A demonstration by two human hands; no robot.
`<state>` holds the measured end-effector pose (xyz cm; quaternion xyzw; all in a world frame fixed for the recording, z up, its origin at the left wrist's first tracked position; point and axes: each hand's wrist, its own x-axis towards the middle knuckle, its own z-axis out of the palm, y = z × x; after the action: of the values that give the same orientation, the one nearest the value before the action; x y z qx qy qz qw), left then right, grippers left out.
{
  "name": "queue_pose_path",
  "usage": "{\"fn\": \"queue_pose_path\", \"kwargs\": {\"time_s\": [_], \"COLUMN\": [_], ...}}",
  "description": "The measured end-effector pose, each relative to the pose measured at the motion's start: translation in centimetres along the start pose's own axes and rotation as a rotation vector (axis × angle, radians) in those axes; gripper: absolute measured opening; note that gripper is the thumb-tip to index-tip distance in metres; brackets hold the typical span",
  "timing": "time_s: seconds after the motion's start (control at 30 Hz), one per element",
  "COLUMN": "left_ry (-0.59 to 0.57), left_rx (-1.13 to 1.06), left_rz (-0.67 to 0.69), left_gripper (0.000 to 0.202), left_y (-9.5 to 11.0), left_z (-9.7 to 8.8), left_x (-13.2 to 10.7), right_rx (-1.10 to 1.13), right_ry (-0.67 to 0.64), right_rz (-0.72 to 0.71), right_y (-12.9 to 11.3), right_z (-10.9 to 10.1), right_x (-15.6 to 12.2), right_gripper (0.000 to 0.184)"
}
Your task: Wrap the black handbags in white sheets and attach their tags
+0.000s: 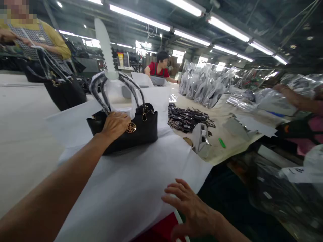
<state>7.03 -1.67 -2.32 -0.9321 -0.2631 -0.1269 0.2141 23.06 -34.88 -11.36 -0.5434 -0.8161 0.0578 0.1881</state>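
Observation:
A black handbag [141, 129] with a round gold emblem and plastic-wrapped handles stands upright on a stack of white tissue sheets [126, 188]. My left hand [115, 125] grips the bag's top edge at its left side, fingers curled over it. My right hand [189, 205] hovers open, fingers spread, over the near right corner of the white sheets, touching or just above them.
A pile of dark tags [188, 119], a grey tape dispenser [200, 137] and a green marker [222, 143] lie right of the bag. Bagged goods [202, 87] stand behind. A person at far left holds another black bag [63, 89]; someone's arm [292, 95] reaches in at right.

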Motion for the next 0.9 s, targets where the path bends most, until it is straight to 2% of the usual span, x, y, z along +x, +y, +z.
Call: {"fn": "queue_pose_path", "kwargs": {"time_s": [0.1,0.2,0.23,0.3,0.37,0.43,0.47,0.57,0.63,0.7,0.77,0.83,0.9], "left_ry": [0.000,-0.007,-0.013,-0.022,-0.019,0.000,0.012,0.030,0.030,0.031,0.030,0.027,0.023], "left_rx": [-0.022,-0.018,-0.009,0.009,0.018,0.018,0.013,-0.004,-0.011,-0.013,-0.016,-0.017,-0.014], "left_rz": [-0.015,-0.018,-0.019,-0.027,-0.033,-0.020,-0.007,0.028,0.030,0.027,0.022,0.016,0.009], "left_gripper": [0.028,0.029,0.029,0.028,0.027,0.027,0.027,0.027,0.026,0.026,0.025,0.026,0.027], "left_y": [0.0,0.0,0.0,-0.1,-0.2,-0.2,-0.2,-0.3,-0.4,-0.4,-0.4,-0.4,-0.3], "left_z": [0.2,0.2,0.3,0.3,0.3,0.3,0.3,0.3,0.4,0.6,0.6,0.6,0.5], "left_x": [0.2,0.3,0.4,0.5,0.4,0.3,0.1,-0.2,-0.3,-0.4,-0.3,-0.3,-0.3], "right_rx": [-0.138,-0.209,-0.195,-0.145,-0.091,-0.028,0.001,0.031,0.015,0.001,-0.027,-0.088,-0.158], "right_ry": [0.030,0.153,0.163,0.104,0.026,0.004,0.018,0.033,-0.003,-0.047,-0.079,-0.070,-0.047], "right_rz": [-0.085,-0.129,-0.125,-0.118,-0.149,-0.196,-0.188,-0.026,0.056,0.062,0.038,0.008,-0.032], "right_y": [-1.5,-1.9,-2.0,-2.5,-3.1,-3.3,-3.2,-1.6,-0.1,1.3,2.2,2.7,2.8], "right_z": [1.7,3.6,4.0,4.7,4.9,4.7,4.4,3.0,2.1,1.6,1.7,2.3,3.3], "right_x": [0.3,2.2,3.0,4.4,5.2,5.2,4.9,3.8,2.9,2.3,2.0,2.0,2.2], "right_gripper": [0.042,0.036,0.034,0.029,0.033,0.047,0.050,0.036,0.048,0.060,0.061,0.052,0.035]}}
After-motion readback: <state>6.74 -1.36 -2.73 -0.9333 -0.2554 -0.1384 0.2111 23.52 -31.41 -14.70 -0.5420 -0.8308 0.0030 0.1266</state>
